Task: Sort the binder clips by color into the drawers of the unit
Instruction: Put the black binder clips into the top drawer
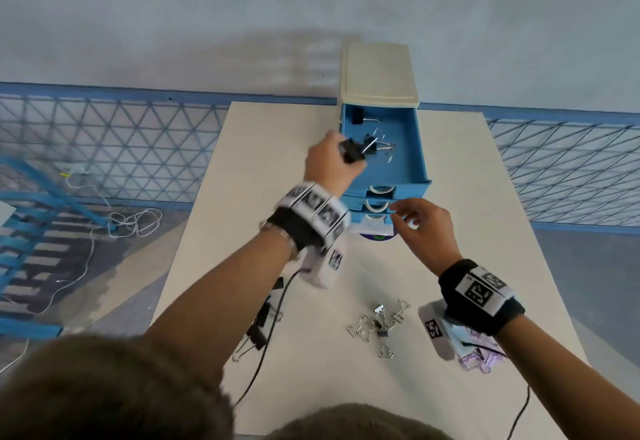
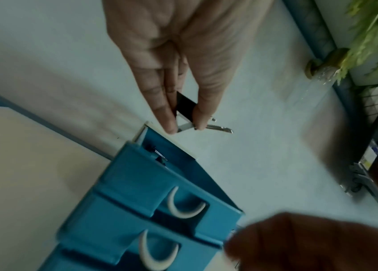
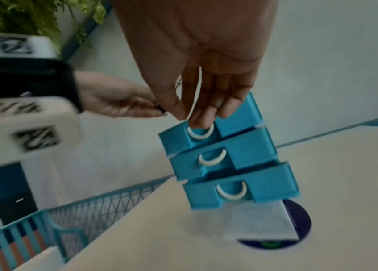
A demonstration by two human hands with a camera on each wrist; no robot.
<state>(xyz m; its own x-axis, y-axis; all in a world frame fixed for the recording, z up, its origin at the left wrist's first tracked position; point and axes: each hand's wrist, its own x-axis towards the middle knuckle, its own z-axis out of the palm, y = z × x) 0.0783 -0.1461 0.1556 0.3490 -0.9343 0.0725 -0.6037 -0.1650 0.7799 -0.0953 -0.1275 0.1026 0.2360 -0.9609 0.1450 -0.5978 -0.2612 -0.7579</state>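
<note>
One black clip (image 1: 352, 153) pinched in left hand (image 1: 329, 162), over open drawer (image 1: 412, 162).

A pale wall (image 1: 173, 16) stands behind the beige counter (image 1: 450, 387); blue mesh railing (image 1: 104, 148) flanks it; a green plant (image 2: 373, 36) hangs nearby.

An indoor room, kind unclear: pale table (image 1: 311, 148), blue mesh railing (image 1: 138, 148), potted plant (image 2: 373, 36).

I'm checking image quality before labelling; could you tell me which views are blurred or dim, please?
Head view: mostly sharp, evenly lit, wide-angle bending; left hand slightly smeared. Left wrist view: dim, drawer unit blurred, black binder clip legible. Right wrist view: motion blur throughout, right hand shadowed.
</note>
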